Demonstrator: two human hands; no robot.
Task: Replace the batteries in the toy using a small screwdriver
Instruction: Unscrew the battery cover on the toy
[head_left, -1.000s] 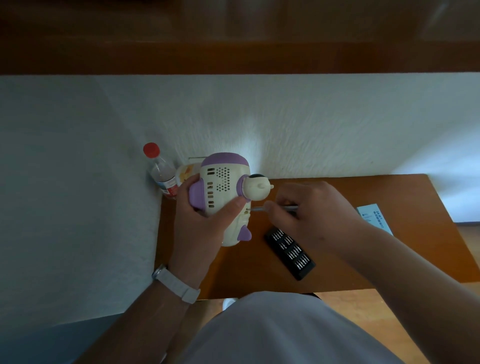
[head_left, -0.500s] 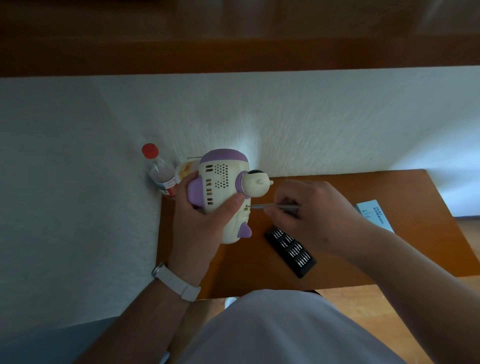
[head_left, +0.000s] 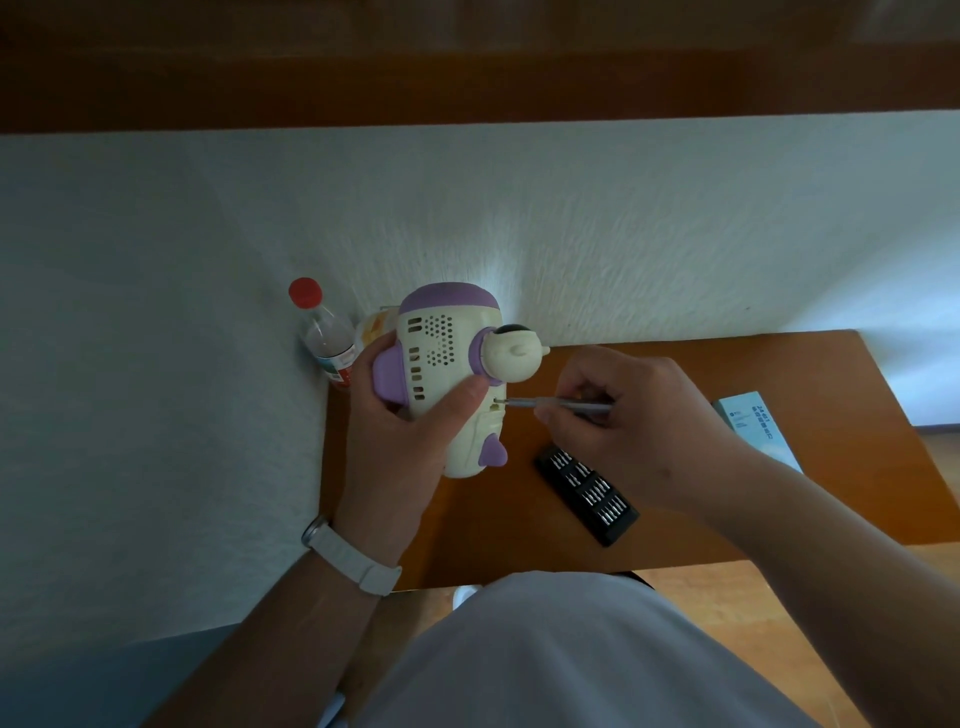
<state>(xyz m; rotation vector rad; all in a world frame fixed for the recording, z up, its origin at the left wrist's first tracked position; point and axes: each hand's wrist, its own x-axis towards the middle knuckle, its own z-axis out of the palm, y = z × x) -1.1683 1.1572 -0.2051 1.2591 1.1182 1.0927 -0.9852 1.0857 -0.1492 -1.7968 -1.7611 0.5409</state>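
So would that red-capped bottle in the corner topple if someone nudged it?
Probably: the bottle is tall, narrow and looks like clear plastic, so likely light and tippy. It stands close to the wall at the table's far left corner, which might catch it. Lying down, its round body would likely roll.

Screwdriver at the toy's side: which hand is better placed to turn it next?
Right. The right hand pinches the screwdriver, whose tip sits at a hole in the toy's cream side. The left hand grips the toy, holding it above the table, so it is occupied.
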